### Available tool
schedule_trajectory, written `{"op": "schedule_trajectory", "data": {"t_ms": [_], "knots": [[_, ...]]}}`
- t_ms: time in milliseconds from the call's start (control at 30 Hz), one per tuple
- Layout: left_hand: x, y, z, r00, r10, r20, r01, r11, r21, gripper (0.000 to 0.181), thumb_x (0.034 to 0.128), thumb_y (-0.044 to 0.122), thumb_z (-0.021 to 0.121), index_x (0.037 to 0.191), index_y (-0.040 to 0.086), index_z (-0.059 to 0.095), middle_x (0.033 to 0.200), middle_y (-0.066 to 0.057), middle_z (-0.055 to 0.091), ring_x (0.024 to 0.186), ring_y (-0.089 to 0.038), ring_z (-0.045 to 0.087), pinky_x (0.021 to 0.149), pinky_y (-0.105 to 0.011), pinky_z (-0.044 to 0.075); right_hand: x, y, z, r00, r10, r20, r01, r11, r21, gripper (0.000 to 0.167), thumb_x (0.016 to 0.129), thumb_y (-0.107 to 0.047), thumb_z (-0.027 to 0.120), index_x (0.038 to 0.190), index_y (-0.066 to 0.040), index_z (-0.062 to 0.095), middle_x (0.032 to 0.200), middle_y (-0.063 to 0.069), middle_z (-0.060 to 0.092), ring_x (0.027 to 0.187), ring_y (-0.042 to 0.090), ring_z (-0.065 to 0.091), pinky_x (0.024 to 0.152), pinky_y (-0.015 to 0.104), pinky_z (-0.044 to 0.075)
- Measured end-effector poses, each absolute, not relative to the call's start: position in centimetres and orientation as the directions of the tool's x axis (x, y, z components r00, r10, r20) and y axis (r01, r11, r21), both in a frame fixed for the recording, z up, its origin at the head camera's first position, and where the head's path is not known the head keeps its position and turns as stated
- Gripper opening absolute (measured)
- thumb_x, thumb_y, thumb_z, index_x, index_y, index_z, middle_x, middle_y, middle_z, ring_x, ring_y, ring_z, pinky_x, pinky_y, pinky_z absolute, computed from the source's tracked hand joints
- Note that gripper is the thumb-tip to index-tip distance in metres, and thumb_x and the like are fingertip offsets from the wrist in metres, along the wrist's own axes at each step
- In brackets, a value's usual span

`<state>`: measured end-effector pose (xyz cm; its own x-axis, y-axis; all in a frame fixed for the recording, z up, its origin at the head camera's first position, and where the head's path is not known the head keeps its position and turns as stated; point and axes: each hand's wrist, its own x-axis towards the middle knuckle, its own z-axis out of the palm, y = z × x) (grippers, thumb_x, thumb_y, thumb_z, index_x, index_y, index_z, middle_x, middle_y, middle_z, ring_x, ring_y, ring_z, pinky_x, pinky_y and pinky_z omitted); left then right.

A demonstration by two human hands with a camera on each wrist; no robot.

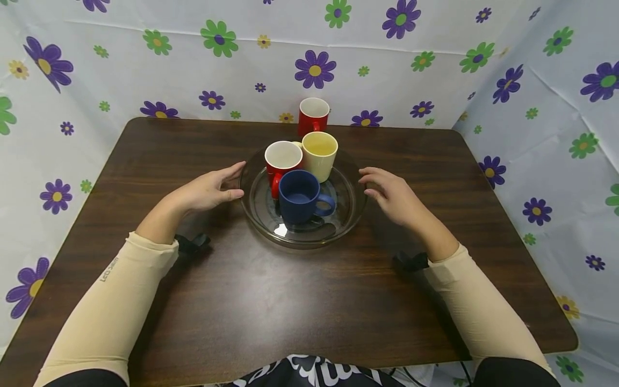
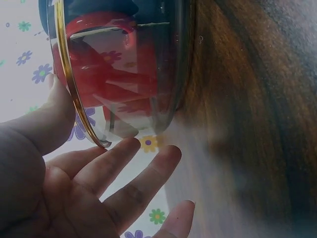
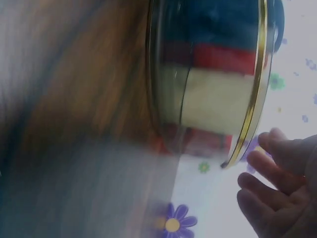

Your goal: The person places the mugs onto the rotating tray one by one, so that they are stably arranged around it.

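Observation:
A round clear glass dish stands on the table. Inside it are a blue mug, a red mug with a white interior, and a pale yellow mug. Behind the yellow one is a second red mug, its base hidden. My left hand is at the dish's left rim, thumb and fingers spread; whether they touch the glass I cannot tell. On the opposite side, my right hand has its fingers loosely bent, close to the rim and slightly apart from it, holding nothing.
The dark wooden table extends around the dish, its near edge close to the person's body. A white flowered cloth hangs behind the table and along its sides. Black straps stick out near both wrists.

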<state>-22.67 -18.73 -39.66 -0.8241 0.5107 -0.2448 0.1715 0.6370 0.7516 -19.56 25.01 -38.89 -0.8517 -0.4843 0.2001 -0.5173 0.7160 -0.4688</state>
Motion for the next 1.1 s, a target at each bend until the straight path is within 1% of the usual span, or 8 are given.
{"op": "schedule_trajectory", "data": {"t_ms": [200,467,633,667,767,867,967,1100], "knots": [[-22.7,-18.6,-39.6,-0.826,0.509,-0.245,0.179,0.648,0.741,0.077,0.1043,0.019,0.059,0.164,0.011,0.012,0.164,-0.022,0.022,0.149,-0.041,0.028,0.117,-0.059,0.026,-20.4,25.7,-39.3,-0.864,-0.492,0.108,-0.486,0.755,-0.441,0.038,0.101,-0.010,0.063,0.137,0.003,0.060,0.155,0.016,0.046,0.141,0.037,0.045,0.113,0.055,0.037],[-22.9,-18.5,-39.3,-0.860,0.472,-0.193,0.193,0.652,0.733,0.071,0.1024,0.018,0.063,0.161,0.007,0.025,0.158,-0.023,0.038,0.142,-0.042,0.041,0.113,-0.059,0.033,-19.4,25.7,-40.0,-0.887,-0.442,0.138,-0.450,0.754,-0.478,0.041,0.098,-0.013,0.067,0.137,0.001,0.062,0.153,0.011,0.049,0.128,0.035,0.059,0.102,0.050,0.049],[-22.7,-18.6,-39.3,-0.896,0.411,-0.168,0.164,0.657,0.736,0.061,0.1026,0.021,0.063,0.157,0.008,0.038,0.150,-0.022,0.049,0.138,-0.043,0.046,0.111,-0.059,0.037,-18.1,25.4,-40.5,-0.893,-0.413,0.180,-0.446,0.753,-0.484,0.043,0.096,-0.018,0.070,0.134,0.001,0.064,0.150,0.010,0.052,0.104,0.030,0.070,0.086,0.042,0.051],[-22.7,-18.6,-39.2,-0.898,0.406,-0.167,0.162,0.660,0.733,0.060,0.1027,0.022,0.063,0.156,0.009,0.039,0.150,-0.022,0.050,0.138,-0.043,0.046,0.111,-0.060,0.037,-17.8,25.3,-40.5,-0.895,-0.405,0.185,-0.442,0.755,-0.484,0.043,0.096,-0.019,0.071,0.134,0.001,0.065,0.150,0.010,0.052,0.089,0.028,0.070,0.080,0.040,0.049],[-22.5,-18.5,-39.1,-0.898,0.407,-0.169,0.165,0.666,0.727,0.061,0.1027,0.026,0.063,0.157,0.009,0.039,0.150,-0.021,0.050,0.138,-0.042,0.046,0.112,-0.059,0.036,-16.9,24.9,-40.6,-0.899,-0.389,0.201,-0.437,0.769,-0.467,0.043,0.096,-0.021,0.071,0.133,0.001,0.065,0.149,0.010,0.053,0.061,0.019,0.056,0.071,0.035,0.046],[-22.3,-18.6,-39.0,-0.896,0.411,-0.169,0.170,0.668,0.724,0.065,0.1014,0.028,0.065,0.157,0.008,0.038,0.149,-0.022,0.051,0.136,-0.040,0.049,0.112,-0.059,0.037,-16.1,24.6,-40.5,-0.901,-0.375,0.217,-0.433,0.781,-0.451,0.044,0.096,-0.023,0.072,0.131,0.001,0.066,0.147,0.011,0.054,0.054,0.019,0.052,0.065,0.034,0.044],[-21.9,-18.5,-39.0,-0.894,0.416,-0.165,0.181,0.673,0.717,0.069,0.0994,0.029,0.068,0.157,0.007,0.037,0.146,-0.023,0.053,0.134,-0.040,0.052,0.109,-0.059,0.039,-15.6,24.3,-40.4,-0.903,-0.365,0.226,-0.429,0.788,-0.441,0.044,0.095,-0.024,0.073,0.131,0.001,0.067,0.146,0.011,0.055,0.066,0.026,0.065,0.069,0.037,0.048],[-21.5,-18.3,-39.1,-0.885,0.439,-0.153,0.220,0.685,0.695,0.079,0.0969,0.033,0.071,0.159,0.006,0.031,0.143,-0.025,0.055,0.133,-0.041,0.053,0.107,-0.059,0.042,-15.4,24.2,-40.2,-0.907,-0.359,0.219,-0.420,0.791,-0.445,0.042,0.096,-0.023,0.072,0.131,0.001,0.067,0.147,0.012,0.055,0.111,0.034,0.068,0.093,0.047,0.053]]}}
